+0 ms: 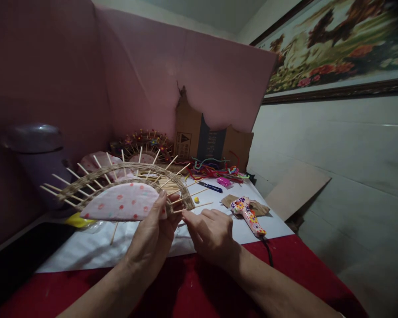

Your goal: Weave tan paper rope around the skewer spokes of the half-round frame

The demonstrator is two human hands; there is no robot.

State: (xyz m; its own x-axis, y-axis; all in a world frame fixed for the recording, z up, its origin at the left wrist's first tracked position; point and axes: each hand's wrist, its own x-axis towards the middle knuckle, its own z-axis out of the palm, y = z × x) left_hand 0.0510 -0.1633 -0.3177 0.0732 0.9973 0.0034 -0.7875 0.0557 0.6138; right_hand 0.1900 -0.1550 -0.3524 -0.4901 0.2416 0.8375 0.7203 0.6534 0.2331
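Observation:
My left hand [154, 236] grips the near edge of a half-made basket [122, 194], a pink dotted fabric disc with several wooden skewers fanning out and straw-coloured cord woven round them. The basket is held tilted above the table. My right hand [210, 234] is closed in a pinch right beside it, at the end of the woven cord near the lowest skewers; what it pinches is too thin to make out.
A flower-patterned glue gun [248, 214] lies on the white sheet [86, 249] over a red cloth [192, 287]. Behind are a blue pen [210, 187], a pink object [224, 182], coloured cords [215, 170], another decorated basket [147, 143], cardboard [212, 143] and a lamp [33, 139].

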